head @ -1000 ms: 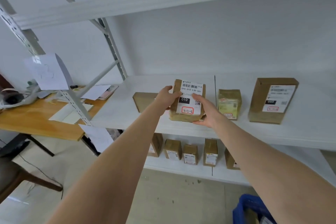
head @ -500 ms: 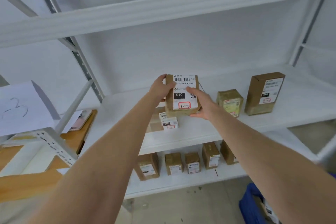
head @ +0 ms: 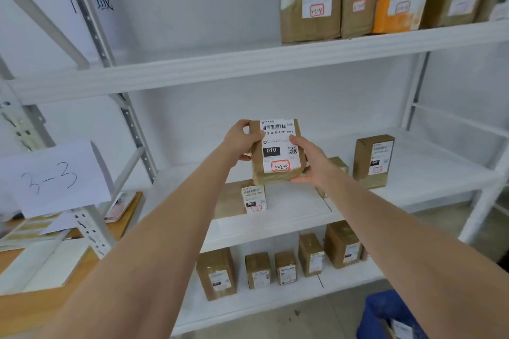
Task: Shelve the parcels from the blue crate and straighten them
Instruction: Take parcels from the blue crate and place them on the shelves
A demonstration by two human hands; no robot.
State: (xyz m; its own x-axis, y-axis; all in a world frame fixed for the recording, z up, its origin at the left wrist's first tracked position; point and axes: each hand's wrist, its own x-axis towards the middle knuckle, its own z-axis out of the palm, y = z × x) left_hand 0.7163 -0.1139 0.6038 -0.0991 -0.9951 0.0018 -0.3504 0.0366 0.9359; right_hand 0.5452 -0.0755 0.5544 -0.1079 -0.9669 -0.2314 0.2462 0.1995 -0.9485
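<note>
The parcel [head: 276, 151] is held in the air above the front of the middle shelf [head: 399, 181], upright, its label facing the person and its long axis near vertical. It sits between the hands, equally near both. The left hand [head: 239, 140] grips the upper left edge, thumb on the front face. The right hand [head: 312, 159] cups the lower right corner, fingers [head: 303, 179] curled beneath. Both arms reach forward, nearly straight. In judgement, either shelf remains a possible destination.
</note>
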